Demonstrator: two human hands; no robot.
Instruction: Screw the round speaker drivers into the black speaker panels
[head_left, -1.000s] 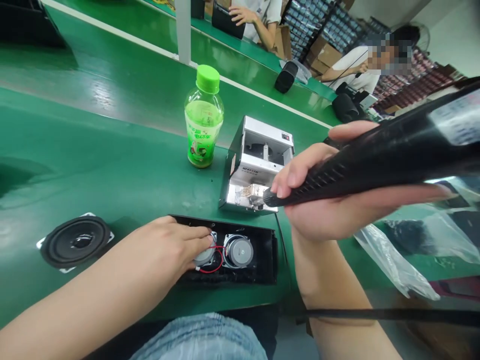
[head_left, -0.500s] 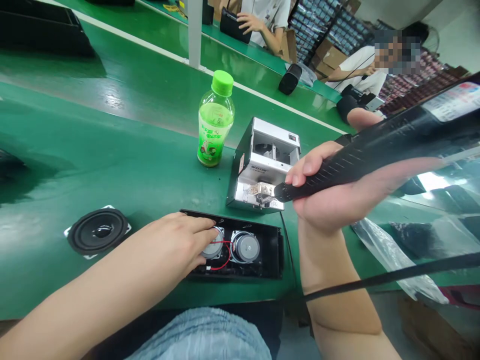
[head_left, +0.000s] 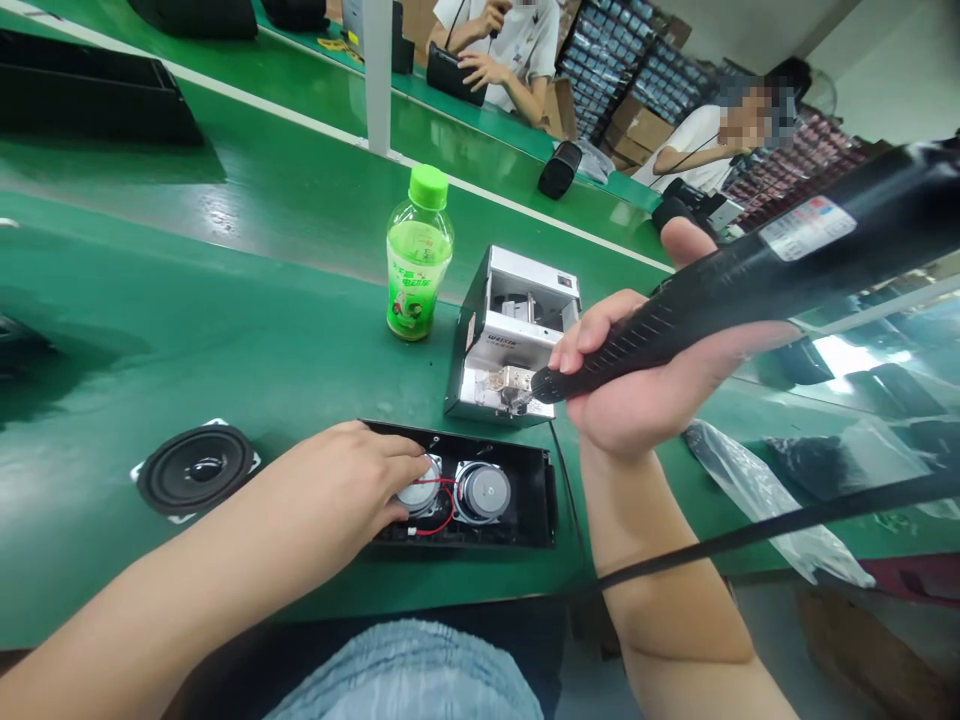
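My right hand [head_left: 645,400] is wrapped around a black electric screwdriver [head_left: 690,300], which slants down to the left. Its tip is at the front outlet of a silver and black screw feeder [head_left: 517,335]. My left hand [head_left: 375,475] reaches over the left end of a black speaker housing [head_left: 525,510], thumb and fingers on the left speaker driver [head_left: 420,495], which they partly cover. A second speaker driver [head_left: 487,492] sits to its right, magnet up. Red wires [head_left: 450,510] with a small white plug run between them.
A loose speaker [head_left: 199,468] lies cone up at the left. Behind stands a green-capped drink bottle [head_left: 420,260]. A black cable [head_left: 780,540] crosses before my right forearm. Clear plastic bags [head_left: 780,500] lie at the right. Two co-workers sit across the green bench; a post [head_left: 379,80] rises there.
The view has shifted slightly. The screwdriver tip stays at the screw feeder and my left hand stays on the driver. Across the bench, a co-worker's raised hand has come into view.
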